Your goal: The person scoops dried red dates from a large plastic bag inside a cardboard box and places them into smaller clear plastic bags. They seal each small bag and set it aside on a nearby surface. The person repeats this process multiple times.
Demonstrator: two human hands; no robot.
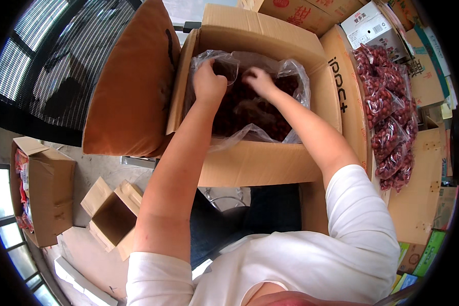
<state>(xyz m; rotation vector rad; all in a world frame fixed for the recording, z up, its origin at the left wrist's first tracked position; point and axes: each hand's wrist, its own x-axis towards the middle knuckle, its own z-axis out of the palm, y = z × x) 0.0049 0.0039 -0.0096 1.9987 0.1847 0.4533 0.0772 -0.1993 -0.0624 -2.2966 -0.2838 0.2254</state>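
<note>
An open cardboard box (250, 163) stands before me, lined with a clear plastic liner (303, 86). Dark red fruits like jujubes (275, 120) fill the liner. At its far left, my left hand (209, 84) is closed on the edge of a small clear plastic bag (229, 70), whose mouth faces the fruit. Beside it, my right hand (258, 81) is over the fruit with its fingers bent down. Its fingertips are blurred, and whether they hold any fruit is hidden.
Filled bags of red fruit (387, 112) lie on cardboard to the right, near a white box (367, 25). A brown cushion (130, 86) leans at the left of the box. On the floor at left stand an open carton (112, 214) and a carton of packages (51, 194).
</note>
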